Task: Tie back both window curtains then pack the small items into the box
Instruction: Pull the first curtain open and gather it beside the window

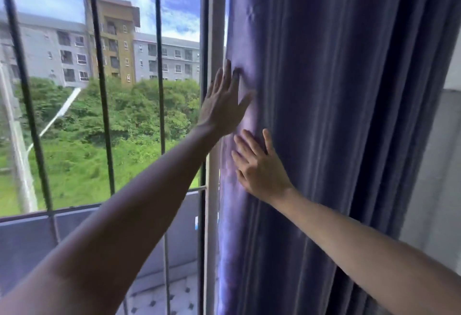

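Observation:
A purple curtain (336,127) hangs bunched in long folds on the right side of the window. My left hand (223,104) lies flat against the curtain's left edge, fingers straight and pointing up. Just below and to the right of it, my right hand (259,167) presses on the same edge with spread, straight fingers. Neither hand grips the cloth. No tie-back, box or small items are in view.
The white window frame (212,40) stands just left of the curtain. Dark vertical bars (159,65) cross the window, with a railing (74,211) and a tiled balcony floor below. A pale wall (431,165) borders the curtain on the right.

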The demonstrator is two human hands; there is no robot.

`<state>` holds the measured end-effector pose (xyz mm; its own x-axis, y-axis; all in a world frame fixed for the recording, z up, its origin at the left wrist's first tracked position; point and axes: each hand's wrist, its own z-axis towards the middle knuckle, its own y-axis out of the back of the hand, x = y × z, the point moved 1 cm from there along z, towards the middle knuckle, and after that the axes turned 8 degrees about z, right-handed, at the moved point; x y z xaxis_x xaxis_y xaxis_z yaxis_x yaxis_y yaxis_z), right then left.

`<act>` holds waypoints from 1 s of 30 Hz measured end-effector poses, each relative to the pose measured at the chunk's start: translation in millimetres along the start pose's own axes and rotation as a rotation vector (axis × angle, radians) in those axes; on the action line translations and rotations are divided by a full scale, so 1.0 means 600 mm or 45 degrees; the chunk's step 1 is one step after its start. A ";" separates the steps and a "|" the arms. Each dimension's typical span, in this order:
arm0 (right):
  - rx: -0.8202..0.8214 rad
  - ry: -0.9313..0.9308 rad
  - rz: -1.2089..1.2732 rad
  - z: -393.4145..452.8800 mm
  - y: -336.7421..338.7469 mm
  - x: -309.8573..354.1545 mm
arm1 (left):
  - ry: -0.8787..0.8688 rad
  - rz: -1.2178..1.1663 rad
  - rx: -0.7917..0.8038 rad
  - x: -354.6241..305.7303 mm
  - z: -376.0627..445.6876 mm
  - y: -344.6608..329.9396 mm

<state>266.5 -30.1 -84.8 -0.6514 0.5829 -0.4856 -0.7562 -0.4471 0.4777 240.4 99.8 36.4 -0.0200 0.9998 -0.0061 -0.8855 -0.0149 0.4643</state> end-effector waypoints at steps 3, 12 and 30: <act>0.038 -0.126 -0.001 -0.014 -0.021 -0.011 | 0.074 -0.096 0.019 -0.016 0.028 -0.028; -0.072 -0.166 0.193 -0.067 -0.132 -0.046 | 0.054 -0.318 -0.178 -0.067 0.061 -0.111; -0.028 -0.467 -0.071 -0.149 -0.227 -0.211 | -0.082 -0.627 -0.527 -0.250 0.175 -0.355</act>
<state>446.6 -103.7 -153.9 -0.5469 0.8094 -0.2140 -0.7937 -0.4199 0.4402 480.9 -45.5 31.5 0.4510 0.8896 -0.0722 -0.8899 0.4544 0.0409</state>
